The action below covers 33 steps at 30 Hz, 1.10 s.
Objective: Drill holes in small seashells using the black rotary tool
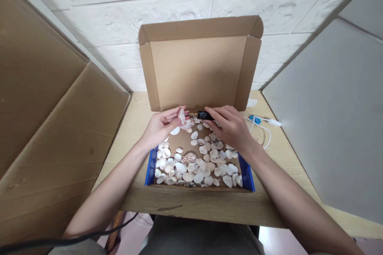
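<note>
My left hand (pixel 163 124) is closed on a pinkish-white seashell (pixel 181 116), held up between thumb and fingers above the far left of the open box. Another pale, speckled shell (pixel 188 124) lies just under it, by the thumb. In my right hand (pixel 230 124) is a small black mini drill (pixel 205 115) with a brass-coloured chuck. Its thin tip points left toward the held shell; whether they touch, I cannot tell. Below both hands, the shallow cardboard box (pixel 177 140) with blue sides holds many white and cream shells and a brown-patterned one (pixel 189 157).
The box's lid (pixel 197 71) stands raised against the white brick wall (pixel 185 8). A white cable (pixel 269 137) with a blue piece (pixel 255 119) lies on the wooden table (pixel 191 210) at right. Large cardboard (pixel 66 119) borders the left, a grey-white panel (pixel 332 103) the right.
</note>
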Tool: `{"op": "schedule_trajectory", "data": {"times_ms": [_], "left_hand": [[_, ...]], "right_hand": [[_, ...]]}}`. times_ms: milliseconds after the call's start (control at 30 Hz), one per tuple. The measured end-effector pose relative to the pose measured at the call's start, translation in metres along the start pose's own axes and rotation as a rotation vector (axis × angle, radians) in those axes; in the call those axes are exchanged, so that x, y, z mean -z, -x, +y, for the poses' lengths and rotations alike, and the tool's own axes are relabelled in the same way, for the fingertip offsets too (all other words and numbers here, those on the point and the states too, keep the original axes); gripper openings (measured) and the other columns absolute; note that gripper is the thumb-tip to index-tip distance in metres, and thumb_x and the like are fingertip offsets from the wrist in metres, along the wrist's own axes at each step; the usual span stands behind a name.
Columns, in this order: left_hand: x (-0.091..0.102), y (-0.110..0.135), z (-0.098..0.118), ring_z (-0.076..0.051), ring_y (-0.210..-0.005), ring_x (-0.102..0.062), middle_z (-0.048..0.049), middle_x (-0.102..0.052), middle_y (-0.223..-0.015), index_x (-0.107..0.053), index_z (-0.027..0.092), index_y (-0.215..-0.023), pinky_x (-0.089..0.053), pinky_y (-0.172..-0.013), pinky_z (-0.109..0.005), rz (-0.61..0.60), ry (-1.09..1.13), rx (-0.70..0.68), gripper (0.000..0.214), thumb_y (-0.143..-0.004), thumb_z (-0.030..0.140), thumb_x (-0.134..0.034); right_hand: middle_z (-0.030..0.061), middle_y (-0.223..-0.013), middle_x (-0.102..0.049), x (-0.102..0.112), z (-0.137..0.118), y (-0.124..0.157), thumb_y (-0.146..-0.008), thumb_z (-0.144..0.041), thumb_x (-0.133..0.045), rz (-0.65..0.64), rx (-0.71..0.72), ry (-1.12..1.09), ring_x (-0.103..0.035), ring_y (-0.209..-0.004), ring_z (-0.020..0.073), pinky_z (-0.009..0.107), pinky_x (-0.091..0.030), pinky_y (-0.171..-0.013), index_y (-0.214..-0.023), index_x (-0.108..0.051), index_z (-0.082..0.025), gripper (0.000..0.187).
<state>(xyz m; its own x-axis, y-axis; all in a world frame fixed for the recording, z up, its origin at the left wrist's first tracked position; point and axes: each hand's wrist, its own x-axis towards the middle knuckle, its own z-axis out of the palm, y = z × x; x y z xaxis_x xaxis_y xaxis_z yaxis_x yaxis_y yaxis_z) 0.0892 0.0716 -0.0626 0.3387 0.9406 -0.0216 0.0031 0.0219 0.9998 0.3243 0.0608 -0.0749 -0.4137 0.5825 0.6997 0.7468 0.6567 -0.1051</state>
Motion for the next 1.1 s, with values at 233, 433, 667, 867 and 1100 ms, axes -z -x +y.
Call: {"op": "schedule_trajectory", "data": {"times_ms": [233,433,667,867,1100], "left_hand": [[-0.0013,0.0004,0.0022,-0.026,-0.099,-0.070,-0.0114,-0.073,-0.109,-0.061,0.017,-0.123,-0.055,-0.090,-0.039,0.005,-0.039,0.003,0.049,-0.078,0.034,-0.072],[-0.0035,0.0009,0.0048,-0.024,-0.095,-0.071,-0.0096,-0.074,-0.105,-0.065,0.018,-0.118,-0.055,-0.089,-0.039,0.004,-0.036,0.036,0.045,-0.076,0.030,-0.074],[-0.0043,0.0007,0.0042,-0.025,-0.094,-0.071,-0.0090,-0.075,-0.102,-0.065,0.017,-0.118,-0.055,-0.088,-0.038,0.017,-0.040,0.033,0.045,-0.076,0.032,-0.074],[-0.0019,0.0001,0.0005,-0.025,-0.097,-0.070,-0.0108,-0.074,-0.105,-0.063,0.018,-0.121,-0.056,-0.087,-0.038,0.063,-0.004,0.012,0.049,-0.076,0.034,-0.074],[-0.0032,0.0014,0.0029,-0.025,-0.097,-0.070,-0.0120,-0.073,-0.109,-0.062,0.016,-0.123,-0.055,-0.089,-0.039,0.027,-0.004,0.043,0.050,-0.077,0.034,-0.073]], "right_hand": [[0.0073,-0.098,-0.069,0.0048,-0.0020,-0.0009,-0.091,-0.025,-0.054,0.015,0.004,0.050,-0.058,-0.087,0.0206,0.036,-0.043,-0.073,-0.124,-0.057,-0.021,0.034],[0.0074,-0.095,-0.069,0.0057,-0.0036,-0.0025,-0.090,-0.024,-0.055,0.026,0.035,0.085,-0.058,-0.085,0.0205,0.035,-0.042,-0.072,-0.118,-0.059,-0.018,0.029],[0.0079,-0.091,-0.069,0.0014,-0.0032,-0.0003,-0.091,-0.030,-0.053,-0.018,-0.004,0.016,-0.056,-0.078,0.0197,0.034,-0.042,-0.067,-0.114,-0.061,-0.016,0.028],[0.0069,-0.091,-0.069,0.0030,-0.0014,-0.0006,-0.090,-0.029,-0.054,0.031,-0.030,0.076,-0.057,-0.080,0.0199,0.034,-0.042,-0.069,-0.117,-0.060,-0.019,0.029],[0.0071,-0.091,-0.069,0.0030,-0.0017,-0.0007,-0.090,-0.027,-0.055,0.031,0.000,0.085,-0.057,-0.079,0.0196,0.034,-0.042,-0.069,-0.112,-0.062,-0.018,0.025]]}}
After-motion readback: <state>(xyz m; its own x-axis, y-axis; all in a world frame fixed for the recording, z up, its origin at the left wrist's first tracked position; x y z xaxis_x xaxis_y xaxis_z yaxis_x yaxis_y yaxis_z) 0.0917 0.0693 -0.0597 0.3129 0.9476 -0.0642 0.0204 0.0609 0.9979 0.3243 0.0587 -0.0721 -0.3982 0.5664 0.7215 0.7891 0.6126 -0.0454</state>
